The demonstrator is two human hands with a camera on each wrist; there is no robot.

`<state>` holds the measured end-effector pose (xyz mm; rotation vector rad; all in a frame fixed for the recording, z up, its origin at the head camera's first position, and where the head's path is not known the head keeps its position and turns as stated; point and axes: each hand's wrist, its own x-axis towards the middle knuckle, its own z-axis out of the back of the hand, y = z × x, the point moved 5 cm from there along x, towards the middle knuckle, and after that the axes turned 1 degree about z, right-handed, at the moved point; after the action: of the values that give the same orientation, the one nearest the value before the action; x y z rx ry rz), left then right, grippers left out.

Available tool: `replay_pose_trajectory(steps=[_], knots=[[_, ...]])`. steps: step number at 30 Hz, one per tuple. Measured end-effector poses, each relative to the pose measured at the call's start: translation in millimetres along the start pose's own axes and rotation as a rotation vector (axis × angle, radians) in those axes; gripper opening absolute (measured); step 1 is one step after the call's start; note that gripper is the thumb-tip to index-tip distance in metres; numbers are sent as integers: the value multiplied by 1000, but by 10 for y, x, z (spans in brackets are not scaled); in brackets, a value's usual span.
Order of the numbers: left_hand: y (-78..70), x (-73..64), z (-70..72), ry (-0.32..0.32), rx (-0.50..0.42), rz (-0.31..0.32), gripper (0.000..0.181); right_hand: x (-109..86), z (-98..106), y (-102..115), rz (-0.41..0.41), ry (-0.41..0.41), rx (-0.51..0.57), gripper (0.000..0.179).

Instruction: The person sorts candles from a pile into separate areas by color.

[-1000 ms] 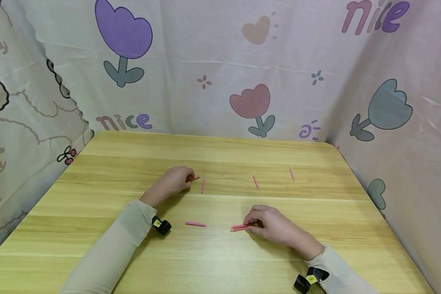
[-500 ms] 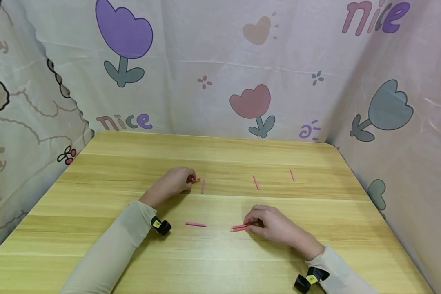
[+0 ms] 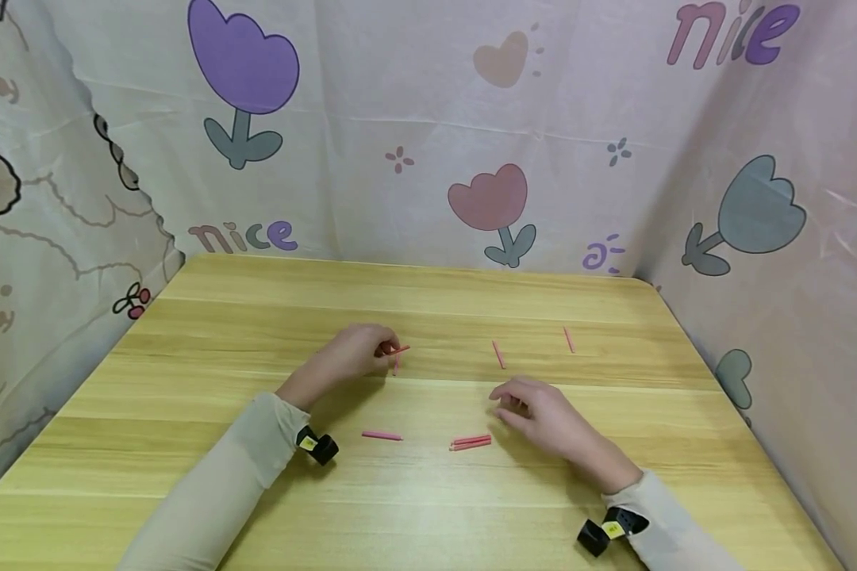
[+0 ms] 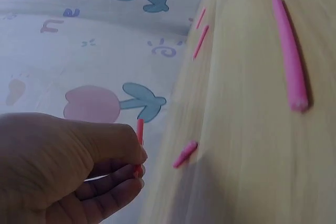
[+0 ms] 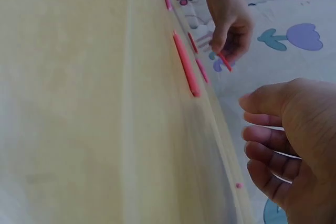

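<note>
My left hand [image 3: 360,350] pinches a short red coloured pencil [image 4: 140,129] between thumb and fingertips, above the table. Just under it, partly covered in the head view, lies a pink coloured pencil [image 4: 185,154]. In the right wrist view another red pencil [image 5: 192,42] lies near the left hand. My right hand [image 3: 539,412] hovers over the table with fingers loosely bent and nothing between them. Beyond its fingertips, a pair of red pencils [image 3: 470,442] lies side by side on the table. Left of the pair is a single pink pencil [image 3: 382,435].
Two more pink pencils, one nearer [image 3: 498,354] and one farther right [image 3: 569,339], lie toward the back of the wooden table [image 3: 428,507]. A patterned cloth [image 3: 400,95] hangs behind and along both sides of the table.
My right hand has let go of the pair of red pencils and moved up and slightly right. My left hand has shifted right with a red pencil lifted in its fingertips.
</note>
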<state>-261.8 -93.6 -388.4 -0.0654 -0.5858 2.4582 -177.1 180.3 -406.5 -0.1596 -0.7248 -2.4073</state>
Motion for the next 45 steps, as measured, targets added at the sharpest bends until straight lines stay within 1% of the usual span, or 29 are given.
replay_pose_trajectory(steps=[3, 10, 15, 18, 21, 25, 29, 33, 37, 41, 45], knots=[[-66, 1, -9, 6, -15, -4, 15, 14, 71, -55, -35, -35, -10, 18], [-218, -9, -34, -11, 9, -37, 15, 44, 228, -194, -144, -100, -60, 19], [-296, -4, -106, -12, 3, -72, 15, 62, 334, -309, -195, -127, -85, 20], [-341, -1, -161, -10, 5, -100, 18, 70, 402, -388, -225, -151, -86, 21], [-390, -6, -202, -13, 13, -129, 17, 75, 466, -467, -258, -175, -78, 21], [-457, -14, -220, -18, 11, -145, 14, 82, 533, -589, -288, -212, -69, 22], [-521, -9, -223, -15, -8, -155, 17, 101, 577, -722, -305, -250, -65, 22], [-582, -12, -245, -3, -16, -186, 17, 129, 611, -847, -320, -274, -55, 24], [-641, -30, -282, 10, -57, -200, 16, 153, 651, -970, -348, -304, -54, 24], [-678, -28, -340, 25, -77, -186, 18, 173, 674, -1066, -375, -309, -56, 25], [-735, -19, -379, 34, -91, -216, 17, 184, 657, -1156, -406, -286, -57, 27]])
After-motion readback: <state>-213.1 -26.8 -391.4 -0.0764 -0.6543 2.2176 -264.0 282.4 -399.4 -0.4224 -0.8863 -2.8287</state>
